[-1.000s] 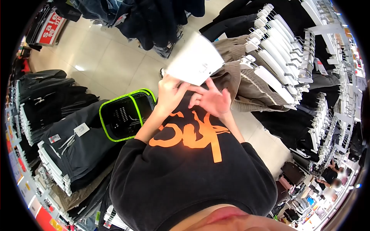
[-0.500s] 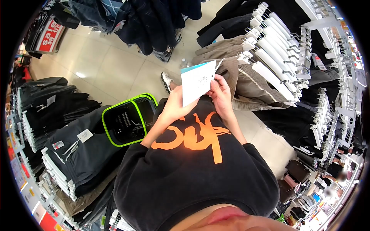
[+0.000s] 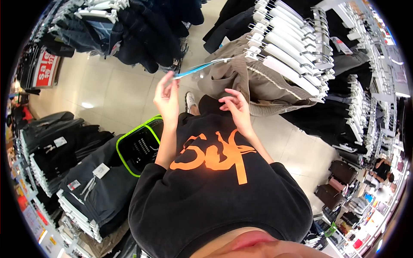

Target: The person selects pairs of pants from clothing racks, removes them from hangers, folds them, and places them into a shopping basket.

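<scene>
My left hand [image 3: 167, 101] is raised, its fingertips pinched at the end of a price tag [image 3: 195, 69]. The tag is blue and white and appears nearly edge-on, stretched toward the taupe trousers [image 3: 275, 81] with an elastic waistband. Those trousers hang from white clip hangers on the rack to the right. Just below them is my right hand [image 3: 236, 109], fingers apart and slightly curled, with nothing in it. Whether its fingertips brush the cloth, I cannot tell.
A black shopping basket [image 3: 138, 148] with a lime-green rim is at my left side. Dark trousers [image 3: 103, 180] hang behind it. Dark jeans [image 3: 142, 30] hang ahead, near a red sale sign [image 3: 44, 69]. White hangers [image 3: 297, 38] crowd the right rack.
My left hand has moved left and up, drawing the tag out sideways; its face has turned from broad to edge-on. My right hand has let go of the tag and opened.
</scene>
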